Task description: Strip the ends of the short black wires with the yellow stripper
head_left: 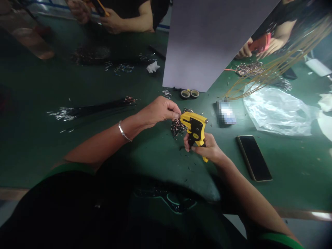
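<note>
My right hand (211,148) is wrapped round the handles of a yellow and black wire stripper (196,127), whose jaws point left. At the jaws, my left hand (161,112) is closed in a pinch; whatever lies between thumb and finger is too small to make out. Just below the jaws is a heap of short dark wire pieces with copper ends (178,127). Left of my left hand lies a bundle of black wires (97,109), with silvery ends at the left and copper ends at the right.
A grey-white panel (199,45) stands behind, with two tape rolls (185,94) at its foot. To the right are a small blurred box (226,112), a phone (254,158), a clear plastic bag (278,110) and yellow wires (275,69). Two people work across the table with hand tools.
</note>
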The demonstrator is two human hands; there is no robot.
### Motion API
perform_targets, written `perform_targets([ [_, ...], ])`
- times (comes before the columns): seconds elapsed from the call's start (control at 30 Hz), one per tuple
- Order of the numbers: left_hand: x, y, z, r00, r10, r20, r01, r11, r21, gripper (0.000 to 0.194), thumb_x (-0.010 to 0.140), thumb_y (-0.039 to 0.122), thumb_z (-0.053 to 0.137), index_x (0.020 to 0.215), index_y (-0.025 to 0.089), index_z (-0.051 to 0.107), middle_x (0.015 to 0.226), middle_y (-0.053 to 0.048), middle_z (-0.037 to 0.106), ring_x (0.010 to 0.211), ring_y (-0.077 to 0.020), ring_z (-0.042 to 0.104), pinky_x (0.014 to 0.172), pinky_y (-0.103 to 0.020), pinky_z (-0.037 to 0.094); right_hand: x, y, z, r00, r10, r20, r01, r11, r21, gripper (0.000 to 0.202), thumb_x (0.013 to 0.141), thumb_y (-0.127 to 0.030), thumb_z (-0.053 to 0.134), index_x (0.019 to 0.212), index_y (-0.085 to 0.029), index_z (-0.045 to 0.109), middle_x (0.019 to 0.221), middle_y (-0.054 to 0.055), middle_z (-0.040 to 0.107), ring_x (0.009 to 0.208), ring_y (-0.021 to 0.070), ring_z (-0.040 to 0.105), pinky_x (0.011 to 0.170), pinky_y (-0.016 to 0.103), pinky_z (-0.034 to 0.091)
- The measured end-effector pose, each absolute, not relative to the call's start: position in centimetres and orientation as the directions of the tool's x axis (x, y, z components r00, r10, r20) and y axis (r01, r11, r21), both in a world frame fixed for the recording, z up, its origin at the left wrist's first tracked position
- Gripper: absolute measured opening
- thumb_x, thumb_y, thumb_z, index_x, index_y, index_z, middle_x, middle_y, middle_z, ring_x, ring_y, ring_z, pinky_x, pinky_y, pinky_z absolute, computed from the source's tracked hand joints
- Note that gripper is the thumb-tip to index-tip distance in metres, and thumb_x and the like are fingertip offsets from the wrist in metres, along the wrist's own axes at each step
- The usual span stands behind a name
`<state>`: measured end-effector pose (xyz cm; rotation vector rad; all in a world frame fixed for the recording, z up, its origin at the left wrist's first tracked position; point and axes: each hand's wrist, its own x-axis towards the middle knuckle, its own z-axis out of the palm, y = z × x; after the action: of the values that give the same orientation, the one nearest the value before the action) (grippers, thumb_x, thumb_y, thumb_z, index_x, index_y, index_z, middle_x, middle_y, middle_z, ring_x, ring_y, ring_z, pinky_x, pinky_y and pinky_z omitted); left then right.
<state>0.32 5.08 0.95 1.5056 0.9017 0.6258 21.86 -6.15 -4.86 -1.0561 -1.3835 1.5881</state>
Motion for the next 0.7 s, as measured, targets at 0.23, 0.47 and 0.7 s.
perform_targets([
  [0.23,0.3,5.1,1.0,0.554,0.827,-0.1,0.201,-0.016,0.98,0.012,0.069,0.002,0.071,0.068,0.013,0.075,0.054,0.001,0.061,0.052,-0.006,0.051,0.056,-0.023,0.041,21.6,-6.3,-4.9,-0.339,0.935,-0.103,-0.005,-0.111,-0.994,0.022,0.065,-0.012,0.067,0.087,-0.018,0.063,0.071,0.0,0.063,0.061,0.0148,0.057,0.059,0.031,0.048],
  [0.47,0.3,5.1,1.3,0.552,0.83,-0.084,0.229,-0.054,0.972,0.01,0.071,0.006,0.069,0.072,0.012,0.076,0.055,0.001,0.061,0.052,-0.0063,0.05,0.058,-0.023,0.044,21.4,-6.5,-4.9,-0.301,0.946,-0.119,0.032,-0.115,-0.993,0.017,0.068,-0.016,0.069,0.084,-0.017,0.062,0.069,0.0,0.061,0.056,0.013,0.055,0.054,0.029,0.046],
  [0.7,0.2,6.0,0.1,0.561,0.826,-0.05,0.224,-0.093,0.97,0.009,0.071,0.009,0.068,0.072,0.013,0.076,0.057,0.001,0.063,0.051,-0.0059,0.048,0.062,-0.024,0.046,21.1,-6.5,-5.5,-0.281,0.95,-0.135,0.015,-0.136,-0.991,0.017,0.067,-0.017,0.067,0.082,-0.017,0.059,0.067,-0.002,0.059,0.052,0.0114,0.053,0.05,0.028,0.044],
])
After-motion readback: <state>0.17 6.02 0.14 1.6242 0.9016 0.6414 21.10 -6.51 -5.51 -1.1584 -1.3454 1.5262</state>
